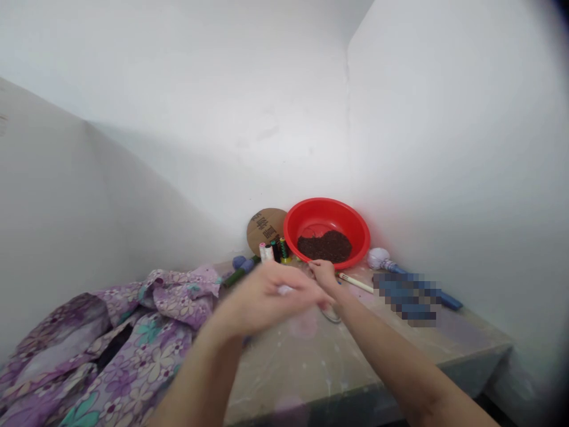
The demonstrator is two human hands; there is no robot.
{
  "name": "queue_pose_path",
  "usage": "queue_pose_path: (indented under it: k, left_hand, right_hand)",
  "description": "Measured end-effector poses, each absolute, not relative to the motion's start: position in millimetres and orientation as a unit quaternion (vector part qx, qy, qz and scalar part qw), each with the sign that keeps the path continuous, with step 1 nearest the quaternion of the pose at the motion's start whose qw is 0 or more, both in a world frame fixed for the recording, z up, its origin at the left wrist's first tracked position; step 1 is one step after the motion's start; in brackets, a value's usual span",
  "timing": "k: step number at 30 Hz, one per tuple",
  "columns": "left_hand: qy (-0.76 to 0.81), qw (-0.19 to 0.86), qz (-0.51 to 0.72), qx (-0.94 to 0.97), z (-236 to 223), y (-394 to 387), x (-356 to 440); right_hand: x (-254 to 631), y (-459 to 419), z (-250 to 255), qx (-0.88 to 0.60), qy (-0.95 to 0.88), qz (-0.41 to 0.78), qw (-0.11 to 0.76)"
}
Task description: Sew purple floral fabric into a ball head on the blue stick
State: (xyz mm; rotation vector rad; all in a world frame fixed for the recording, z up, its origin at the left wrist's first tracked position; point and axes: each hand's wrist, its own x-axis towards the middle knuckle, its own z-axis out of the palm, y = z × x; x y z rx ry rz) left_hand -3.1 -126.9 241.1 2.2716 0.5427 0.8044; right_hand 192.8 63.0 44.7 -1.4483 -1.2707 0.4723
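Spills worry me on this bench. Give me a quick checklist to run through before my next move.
Red plastic basin upright on the bench, dark granules inside: ok.
Thread spools standing upright beside the basin: ok.
Right hand clear of the basin rim: cannot tell, they nearly meet.
Left hand secure on the small white piece: cannot tell, blurred.
Floral fabric lying well away from the basin: ok.

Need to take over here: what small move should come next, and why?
Probably steady the left hand before anything else. It is blurred with motion right beside the right hand, and a small white bit shows at its fingers, too blurred to name. The thread spools stand close by.
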Motion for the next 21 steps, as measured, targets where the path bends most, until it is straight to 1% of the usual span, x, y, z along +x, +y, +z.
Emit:
queue_pose_path:
  k: [2, 4, 7, 9, 11, 13, 16, 18, 21]
  left_hand:
    - [0.149, 0.263, 0.231, 0.925, 226.2, -143.2, 27.1]
    - [0.112, 0.166, 0.139, 0.970, 203.1, -152.2, 52.4]
    - [0.176, -0.015, -0.007, 0.984, 171.9, -155.4, 73.2]
    - [0.239, -0.073, -0.042, 0.967, 167.0, -153.5, 74.2]
    - [0.280, -0.091, 0.010, 0.956, 176.9, -146.9, 66.3]
    - [0.321, -0.070, 0.118, 0.937, 193.0, -131.8, 51.9]
    - [0.375, 0.025, 0.241, 0.895, 201.2, -90.4, 23.9]
    - [0.428, 0.050, 0.326, 0.841, 186.1, -56.3, 4.1]
    - [0.534, 0.043, 0.353, 0.767, 140.4, -12.5, -22.7]
  right_hand:
    - [193.5, 64.7, 58.7, -0.586, -0.509, 0.247, 0.580]
    - [198.1, 66.0, 74.4, -0.567, -0.485, 0.278, 0.605]
    - [210.7, 66.6, 96.7, -0.539, -0.456, 0.314, 0.635]
    - [218.4, 65.7, 107.7, -0.525, -0.444, 0.329, 0.647]
    - [221.2, 63.7, 113.9, -0.515, -0.438, 0.334, 0.656]
    - [216.5, 60.8, 115.0, -0.505, -0.445, 0.330, 0.662]
    - [196.6, 55.4, 107.8, -0.489, -0.480, 0.319, 0.655]
    - [179.5, 50.7, 98.1, -0.484, -0.511, 0.311, 0.639]
    - [156.8, 40.7, 78.0, -0.485, -0.547, 0.289, 0.618]
